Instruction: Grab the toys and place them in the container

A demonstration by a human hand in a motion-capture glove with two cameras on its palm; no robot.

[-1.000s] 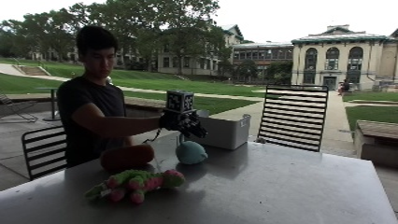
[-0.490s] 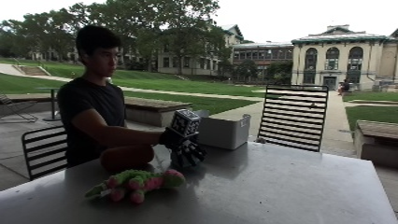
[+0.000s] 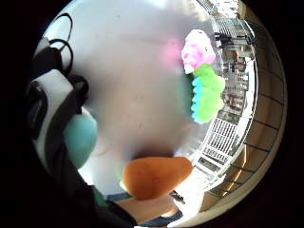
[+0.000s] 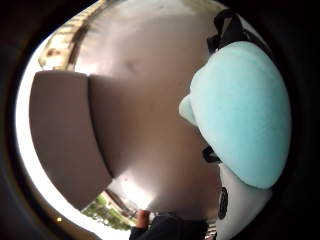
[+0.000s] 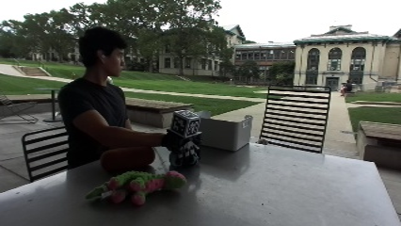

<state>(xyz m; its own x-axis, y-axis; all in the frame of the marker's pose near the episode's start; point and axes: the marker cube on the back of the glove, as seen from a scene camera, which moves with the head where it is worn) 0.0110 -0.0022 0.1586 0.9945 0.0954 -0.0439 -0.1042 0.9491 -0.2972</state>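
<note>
Dropped since a second ago: gloved grip (image 5: pixel 183 149) down from above the desk (image 5: pixel 282 193) onto the teal toy (image 4: pixel 240 112), now hidden behind it in the outside view. Smooth, rounded, soft-looking, close against the palm; curled round it or merely over it, cannot tell. Beside it toward the person's edge, orange teardrop-shaped plush (image 5: pixel 128 158). Nearer the front edge, fuzzy green-and-pink plush (image 5: pixel 139 182) lying flat. Grey box-shaped container (image 5: pixel 225 133) at the far edge, plain-walled. No readable writing.
</note>
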